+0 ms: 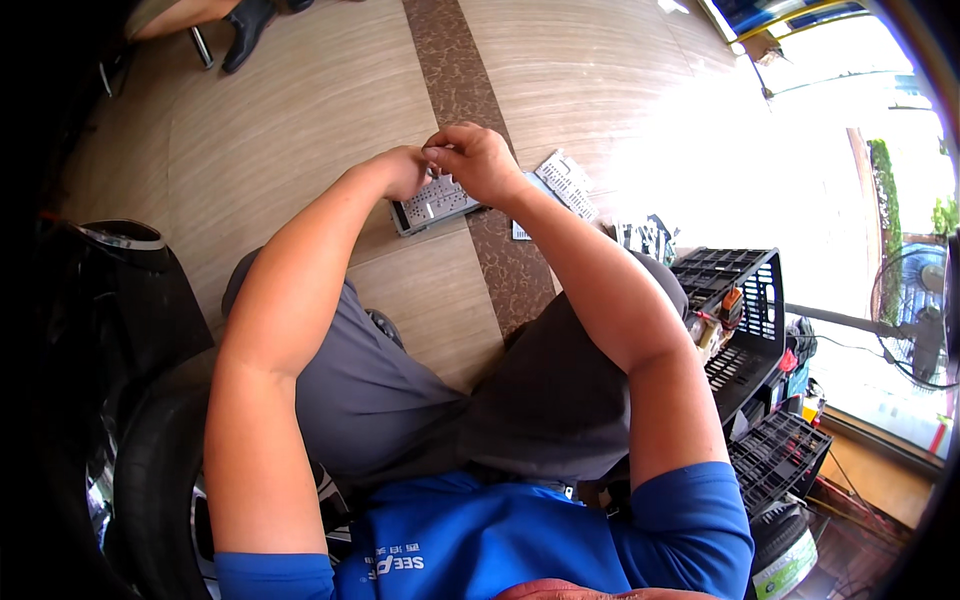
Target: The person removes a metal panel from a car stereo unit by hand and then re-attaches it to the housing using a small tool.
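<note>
wood-look floor carries a grey keypad panel, another panel, black crate.

Both forearms reaching forward, left hand and right hand touching, fingers pinched together.

Both hands hold a grey keypad.

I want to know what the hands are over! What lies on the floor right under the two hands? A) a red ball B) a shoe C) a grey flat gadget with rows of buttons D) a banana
C: the left hand and right hand meet above a grey button-covered gadget lying on the wood floor.
</note>
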